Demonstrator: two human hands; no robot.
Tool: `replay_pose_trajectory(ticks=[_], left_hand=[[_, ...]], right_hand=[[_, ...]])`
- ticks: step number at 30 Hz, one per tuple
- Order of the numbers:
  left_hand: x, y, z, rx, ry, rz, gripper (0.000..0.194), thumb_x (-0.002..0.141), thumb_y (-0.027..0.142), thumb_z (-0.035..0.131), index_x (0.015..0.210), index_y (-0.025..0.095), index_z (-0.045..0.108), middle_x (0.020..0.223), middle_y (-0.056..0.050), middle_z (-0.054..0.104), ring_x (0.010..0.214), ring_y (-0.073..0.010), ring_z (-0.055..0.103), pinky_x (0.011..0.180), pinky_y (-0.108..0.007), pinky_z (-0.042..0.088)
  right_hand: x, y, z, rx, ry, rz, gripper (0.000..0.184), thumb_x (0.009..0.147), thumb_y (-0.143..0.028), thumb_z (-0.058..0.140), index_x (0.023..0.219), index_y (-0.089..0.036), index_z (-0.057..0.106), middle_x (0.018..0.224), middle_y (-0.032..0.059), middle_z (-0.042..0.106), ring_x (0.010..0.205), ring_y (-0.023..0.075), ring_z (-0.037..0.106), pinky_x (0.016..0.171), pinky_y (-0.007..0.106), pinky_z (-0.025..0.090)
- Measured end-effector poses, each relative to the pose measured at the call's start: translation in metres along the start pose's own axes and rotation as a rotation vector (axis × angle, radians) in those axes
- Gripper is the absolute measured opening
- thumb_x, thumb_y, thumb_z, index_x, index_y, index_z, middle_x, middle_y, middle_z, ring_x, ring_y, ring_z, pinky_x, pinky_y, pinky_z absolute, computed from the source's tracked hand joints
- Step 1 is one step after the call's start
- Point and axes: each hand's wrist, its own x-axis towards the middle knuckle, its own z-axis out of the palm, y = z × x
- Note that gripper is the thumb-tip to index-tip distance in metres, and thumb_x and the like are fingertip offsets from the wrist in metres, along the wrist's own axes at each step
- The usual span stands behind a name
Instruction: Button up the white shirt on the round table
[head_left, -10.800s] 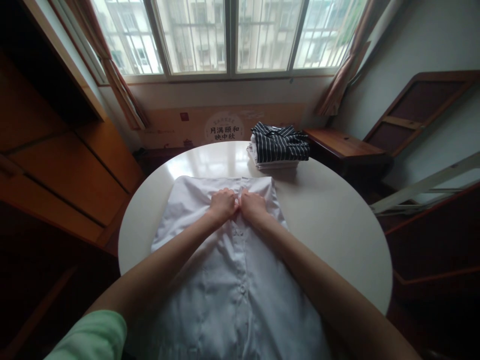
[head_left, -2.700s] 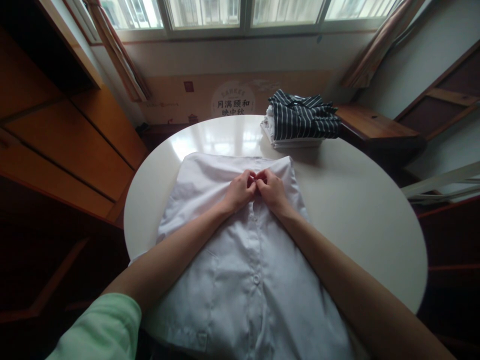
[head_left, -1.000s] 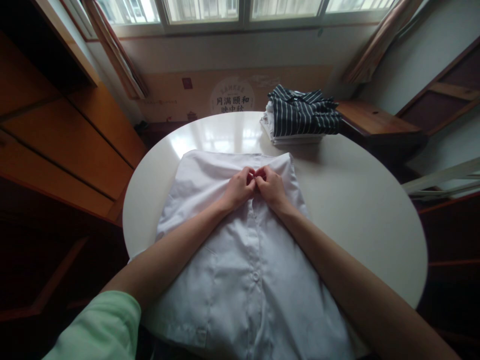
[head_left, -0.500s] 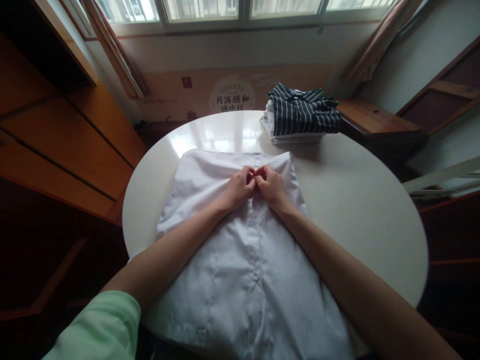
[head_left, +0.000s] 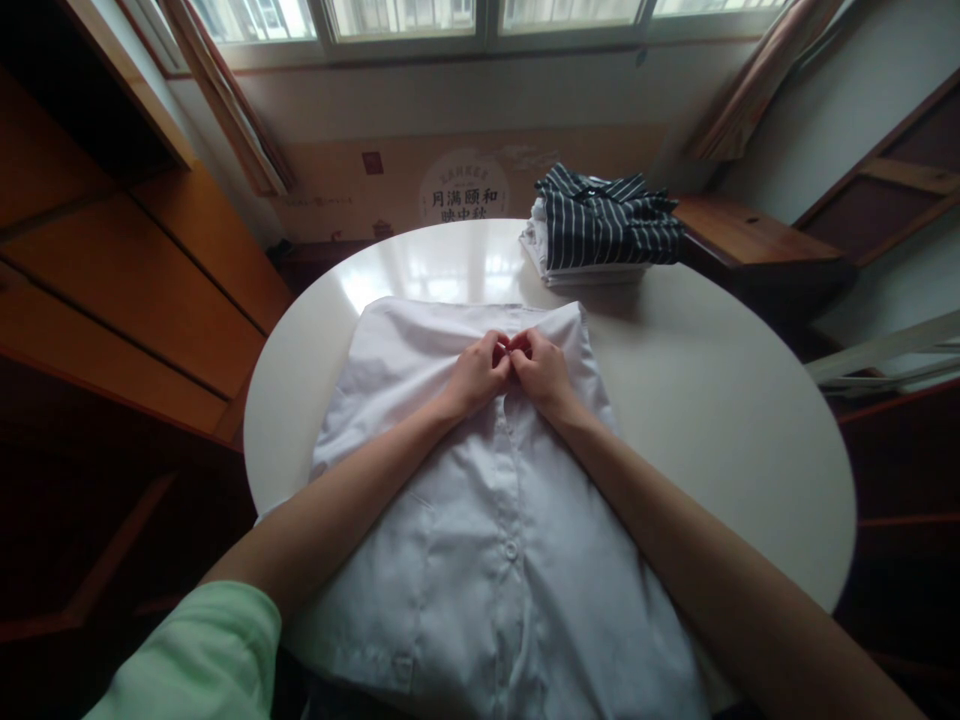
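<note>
A white button-up shirt [head_left: 465, 520] lies spread on the white table [head_left: 720, 400], its button placket running down the middle toward me. Near the shirt's far edge, my left hand [head_left: 480, 368] pinches the placket with bent fingers. My right hand [head_left: 538, 368] meets it there, thumb and fingers closed on the same strip of cloth. The fingertips of both hands touch or nearly touch, and they hide whatever small part lies between them. One button [head_left: 511, 549] shows on the placket closer to me.
A stack of folded clothes with a dark striped shirt [head_left: 607, 225] on top stands at the table's far right. Behind the table are a printed board [head_left: 322, 190] and a window. An orange-brown cabinet [head_left: 150, 280] is on the left, a wooden bench [head_left: 757, 240] on the right.
Almost nothing differs. Both hands keep their pinch on the placket at the same spot, and the view has shifted very slightly.
</note>
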Motion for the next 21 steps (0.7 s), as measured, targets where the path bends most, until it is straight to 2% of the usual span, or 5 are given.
replay_pose_trajectory(ticks=[21], left_hand=[[0.0005, -0.0028, 0.0013, -0.019, 0.012, 0.018, 0.015, 0.074, 0.017, 0.047, 0.088, 0.017, 0.052, 0.075, -0.001, 0.06, 0.068, -0.0132, 0.055, 0.067, -0.025, 0.043]], right_hand=[[0.0001, 0.0002, -0.0002, 0.003, -0.009, 0.01, 0.013, 0.064, -0.018, 0.04, 0.07, -0.019, 0.052, 0.071, 0.003, 0.06, 0.067, 0.0168, 0.054, 0.068, 0.031, 0.043]])
